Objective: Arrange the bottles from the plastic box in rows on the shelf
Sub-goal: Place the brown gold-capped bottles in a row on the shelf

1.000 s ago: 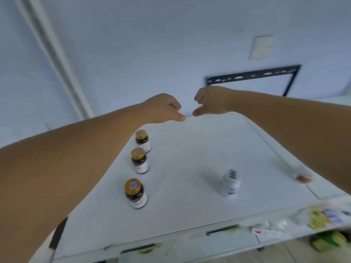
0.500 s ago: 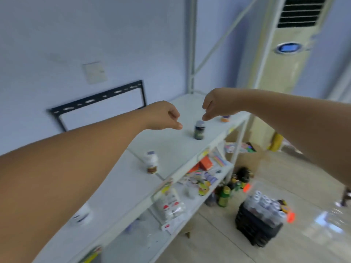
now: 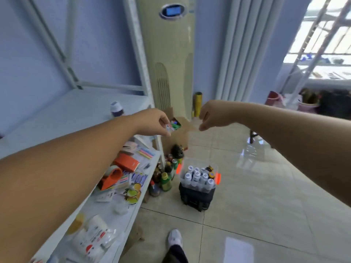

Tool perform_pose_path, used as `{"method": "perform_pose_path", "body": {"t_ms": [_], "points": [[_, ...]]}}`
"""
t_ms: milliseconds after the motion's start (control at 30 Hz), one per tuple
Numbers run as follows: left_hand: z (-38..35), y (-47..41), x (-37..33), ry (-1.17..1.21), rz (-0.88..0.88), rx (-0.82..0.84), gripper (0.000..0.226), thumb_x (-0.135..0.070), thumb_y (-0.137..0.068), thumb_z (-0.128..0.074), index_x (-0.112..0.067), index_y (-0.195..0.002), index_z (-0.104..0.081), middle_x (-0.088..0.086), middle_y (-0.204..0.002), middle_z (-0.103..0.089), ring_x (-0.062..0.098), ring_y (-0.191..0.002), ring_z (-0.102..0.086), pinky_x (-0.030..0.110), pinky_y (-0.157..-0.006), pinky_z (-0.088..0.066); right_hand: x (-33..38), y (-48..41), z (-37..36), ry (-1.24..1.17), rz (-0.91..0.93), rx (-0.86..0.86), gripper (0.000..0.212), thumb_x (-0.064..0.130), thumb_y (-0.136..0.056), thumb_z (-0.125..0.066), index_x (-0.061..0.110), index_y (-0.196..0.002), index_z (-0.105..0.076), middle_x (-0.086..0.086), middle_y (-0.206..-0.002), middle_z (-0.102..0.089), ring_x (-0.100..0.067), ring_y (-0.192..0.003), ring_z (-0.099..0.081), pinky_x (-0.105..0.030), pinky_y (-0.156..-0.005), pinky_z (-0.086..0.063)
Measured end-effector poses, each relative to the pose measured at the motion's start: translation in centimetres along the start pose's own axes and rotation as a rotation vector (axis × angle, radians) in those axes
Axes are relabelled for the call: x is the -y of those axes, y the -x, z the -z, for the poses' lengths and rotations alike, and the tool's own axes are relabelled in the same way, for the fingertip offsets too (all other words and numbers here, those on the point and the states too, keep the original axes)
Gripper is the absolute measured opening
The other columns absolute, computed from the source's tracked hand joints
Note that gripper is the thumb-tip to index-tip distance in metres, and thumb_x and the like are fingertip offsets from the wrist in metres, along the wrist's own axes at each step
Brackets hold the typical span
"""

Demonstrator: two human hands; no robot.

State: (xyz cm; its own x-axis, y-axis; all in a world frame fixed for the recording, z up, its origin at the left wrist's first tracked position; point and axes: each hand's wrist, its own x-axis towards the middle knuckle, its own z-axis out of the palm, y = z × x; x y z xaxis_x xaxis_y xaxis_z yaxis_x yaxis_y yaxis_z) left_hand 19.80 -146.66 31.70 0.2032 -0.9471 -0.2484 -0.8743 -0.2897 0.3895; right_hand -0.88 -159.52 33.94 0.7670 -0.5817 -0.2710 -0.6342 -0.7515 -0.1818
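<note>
A clear plastic box with orange latches sits on a dark case on the floor, right of the shelf. Several white-capped bottles stand inside it. The white top shelf runs along the left, with one dark bottle with a pale cap standing near its far end. My left hand is stretched out over the shelf's end, fingers curled and holding nothing. My right hand hangs level with it, over the floor, also curled and empty. Both hands are well above the box.
The lower shelf holds an orange tape dispenser, packets and papers. Several bottles stand on the floor between shelf and box. A tall air conditioner and an open cardboard box are behind. My shoe is on the tiled floor.
The view has swung right, from the shelf top to the floor and the plastic box. Both hands stay stretched out in front, curled and empty.
</note>
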Motion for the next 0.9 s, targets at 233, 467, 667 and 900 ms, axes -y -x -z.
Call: {"method": "perform_pose_path", "body": {"t_ms": [233,467,667,900], "points": [[-6.1,-17.2,-0.3,0.058,-0.091,0.232,0.058,-0.041,-0.077,-0.084,-0.016,-0.126,-0.065,-0.005,-0.113,-0.071,0.012,-0.102,-0.066,0.030,-0.094,-0.051,-10.8,-7.5,-5.1,-0.154,-0.240,0.109,0.032,0.044,-0.084,-0.074,0.013,-0.088,-0.067,0.000,-0.087,-0.063,-0.024,-0.089,-0.058,-0.026,-0.071,-0.043],[-13.0,-28.8,1.2,0.055,-0.050,0.432,0.059,-0.042,-0.076,-0.084,-0.017,-0.126,-0.064,-0.004,-0.115,-0.069,0.014,-0.099,-0.065,0.030,-0.086,-0.053,-18.3,-13.1,-12.4,-0.329,-0.428,0.169,0.049,0.039,-0.084,-0.075,0.006,-0.120,-0.067,-0.007,-0.100,-0.065,-0.026,-0.094,-0.060,-0.024,-0.075,-0.037],[-20.6,-35.3,2.3,-0.014,-0.019,0.565,0.057,-0.039,-0.079,-0.081,-0.014,-0.127,-0.063,0.001,-0.119,-0.068,0.018,-0.105,-0.064,0.034,-0.095,-0.052,-24.1,-17.6,-21.3,-0.381,-0.493,0.280,0.056,0.040,-0.086,-0.073,0.011,-0.131,-0.058,-0.007,-0.126,-0.064,-0.029,-0.114,-0.059,-0.029,-0.088,-0.046],[-30.0,-41.8,4.6,-0.058,-0.011,0.652,0.052,-0.034,-0.084,-0.075,-0.013,-0.130,-0.062,0.003,-0.124,-0.067,0.021,-0.111,-0.062,0.031,-0.092,-0.050,-27.9,-22.7,-31.6,-0.291,-0.406,0.375,0.046,0.037,-0.085,-0.067,0.012,-0.123,-0.058,-0.007,-0.118,-0.065,-0.030,-0.107,-0.061,-0.037,-0.085,-0.053]]}}
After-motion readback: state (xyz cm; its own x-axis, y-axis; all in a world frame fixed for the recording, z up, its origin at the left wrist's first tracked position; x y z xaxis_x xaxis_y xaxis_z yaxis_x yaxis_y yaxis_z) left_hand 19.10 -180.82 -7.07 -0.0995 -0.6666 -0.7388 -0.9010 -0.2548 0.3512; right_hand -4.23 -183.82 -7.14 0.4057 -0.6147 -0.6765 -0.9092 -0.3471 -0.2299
